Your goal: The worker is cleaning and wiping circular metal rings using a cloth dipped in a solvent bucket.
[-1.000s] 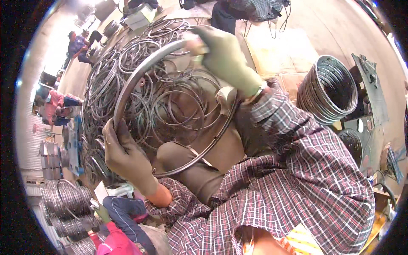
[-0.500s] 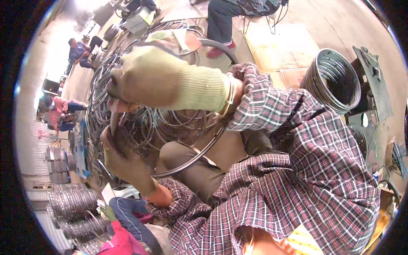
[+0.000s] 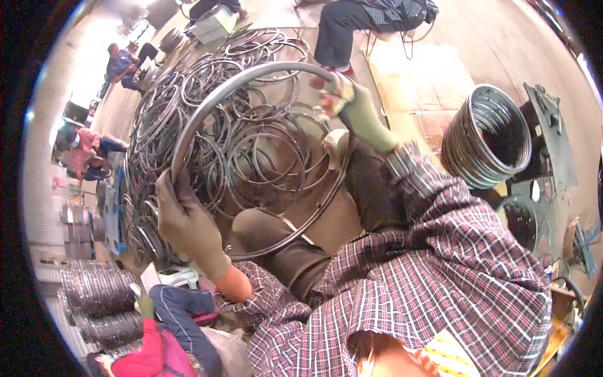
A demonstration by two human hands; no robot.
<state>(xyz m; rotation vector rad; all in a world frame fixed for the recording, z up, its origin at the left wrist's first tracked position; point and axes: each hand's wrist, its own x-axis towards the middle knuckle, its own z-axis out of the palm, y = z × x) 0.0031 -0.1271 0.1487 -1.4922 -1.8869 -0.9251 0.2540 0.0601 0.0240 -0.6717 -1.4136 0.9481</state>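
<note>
A grey metal wheel rim (image 3: 217, 103) is held tilted in front of me, its lower arc crossing my legs. At its left side my left hand (image 3: 188, 217), in a brownish knit glove, is closed round it. My right hand (image 3: 361, 116), in a pale knit glove, is closed at the rim's upper right. A blurred pale and reddish piece shows at those fingers; I cannot tell whether it is cloth. Beside the rim's right side, below that hand, is a pale patch (image 3: 337, 143) of unclear kind.
A big heap of loose rims (image 3: 163, 125) lies on the floor ahead and left. To the right stands a stack of rims (image 3: 468, 138) beside cardboard sheets (image 3: 414, 69). More stacked rims (image 3: 103, 289) are at lower left, near a person in a red top (image 3: 147, 349). Others sit farther off.
My right hand has moved from the rim's left side across to its upper right, uncovering the top arc. My left hand stays closed on the rim, at nearly the same place.
</note>
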